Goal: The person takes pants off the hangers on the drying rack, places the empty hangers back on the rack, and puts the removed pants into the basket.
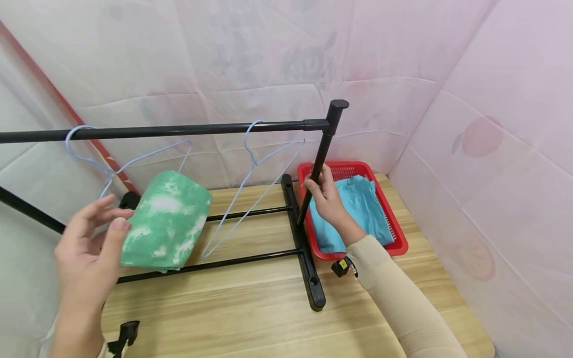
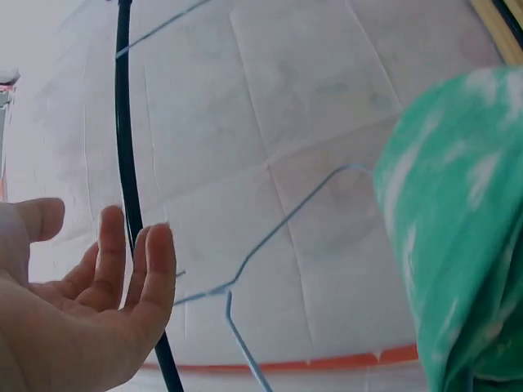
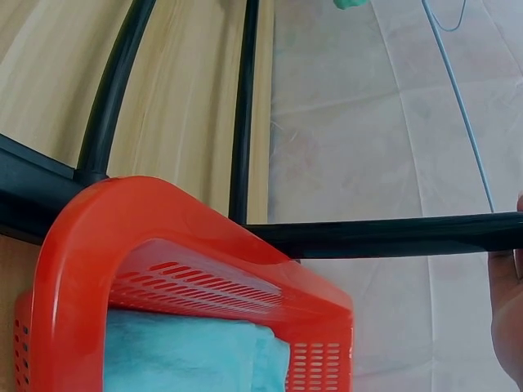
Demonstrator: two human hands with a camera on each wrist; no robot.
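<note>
A green and white cloth (image 1: 167, 219) hangs folded over the blue wire hanger (image 1: 156, 150) on the black rack's top bar (image 1: 179, 131). Beside that cloth my left hand (image 1: 91, 248) is raised with relaxed, bent fingers and holds nothing; in the left wrist view this hand (image 2: 98, 302) is in front of the bar, apart from the cloth (image 2: 458, 212). My right hand (image 1: 329, 199) grips the rack's right upright (image 1: 323, 149), and only its edge (image 3: 507, 318) shows in the right wrist view. A second hanger (image 1: 241, 184) hangs bare near the upright.
Behind my right hand, a red basket (image 1: 398, 243) holds folded light blue cloth (image 1: 369, 209). The rack's black foot (image 1: 309, 268) and lower bars (image 1: 250, 259) stand on the wooden table (image 1: 233, 308). Printed sheeting (image 1: 268, 59) covers the walls around it.
</note>
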